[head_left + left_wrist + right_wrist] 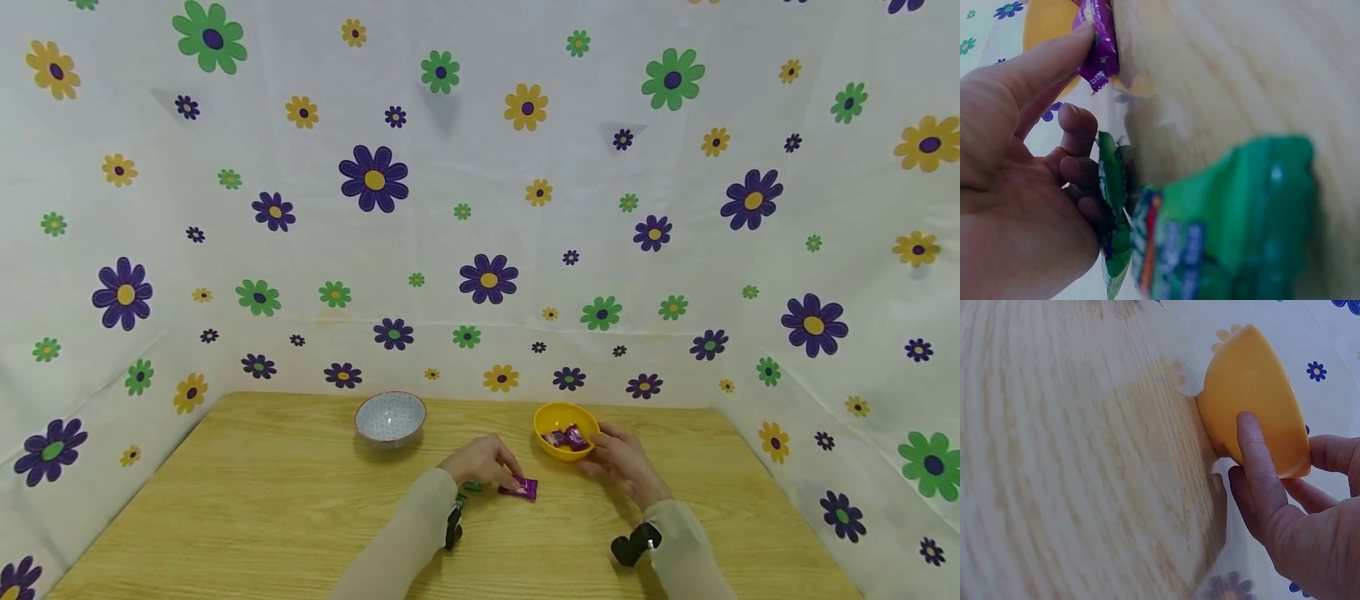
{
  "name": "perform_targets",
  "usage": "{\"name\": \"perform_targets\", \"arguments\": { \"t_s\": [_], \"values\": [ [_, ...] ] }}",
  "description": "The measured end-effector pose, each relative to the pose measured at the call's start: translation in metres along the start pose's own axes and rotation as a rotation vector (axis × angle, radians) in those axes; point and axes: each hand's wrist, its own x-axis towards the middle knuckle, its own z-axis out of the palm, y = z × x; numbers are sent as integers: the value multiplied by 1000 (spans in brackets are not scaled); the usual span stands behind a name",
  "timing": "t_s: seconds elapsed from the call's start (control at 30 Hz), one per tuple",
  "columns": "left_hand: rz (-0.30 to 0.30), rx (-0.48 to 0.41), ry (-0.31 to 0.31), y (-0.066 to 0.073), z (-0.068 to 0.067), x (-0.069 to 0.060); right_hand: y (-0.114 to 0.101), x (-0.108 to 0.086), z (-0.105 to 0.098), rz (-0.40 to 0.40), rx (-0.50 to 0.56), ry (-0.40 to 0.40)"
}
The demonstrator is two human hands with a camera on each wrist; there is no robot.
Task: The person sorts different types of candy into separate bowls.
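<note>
My left hand (483,461) pinches a purple wrapped packet (527,489) at the middle of the table; the left wrist view shows the thumb on the purple packet (1102,47). Two green packets (1229,219) lie beside that palm, partly covered in the head view. At the right, my right hand (626,462) holds the side of a yellow bowl (566,453), in which purple packets (576,437) lie. In the right wrist view the fingers of the right hand (1310,512) rest against the outside of the yellow bowl (1247,387), thumb near its rim.
A grey patterned bowl (390,418) with a red rim stands at the back left of the wooden table (262,500). A white cloth with flowers (480,233) hangs behind the table and along both sides.
</note>
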Motion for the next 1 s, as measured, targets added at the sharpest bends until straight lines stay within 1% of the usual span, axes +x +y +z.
{"name": "perform_targets", "arguments": {
  "t_s": [0.23, 0.37, 0.43, 0.6, 0.67, 0.83, 1.0],
  "values": [
    [-11, -28, -15, 0, 1, 0, 0, -3, 1, -4, -7, 0],
    [-11, -13, -5, 0, 3, -1, 1, -3, 1, -5, -7, 6],
    [-1, 22, 3, 1, 4, -1, 1, -3, 1, -8, -6, 6],
    [32, 160, 24, 5, 5, -1, 1, -3, 1, -22, -3, -12],
    [39, 193, 30, 7, 6, -1, 0, -3, 0, -23, -3, -13],
    [42, 216, 40, 9, 7, -1, 1, -2, 1, -14, 0, 5],
    [50, 226, 41, 9, 7, -1, 1, -1, 1, -17, 5, 5]
  ]
}}
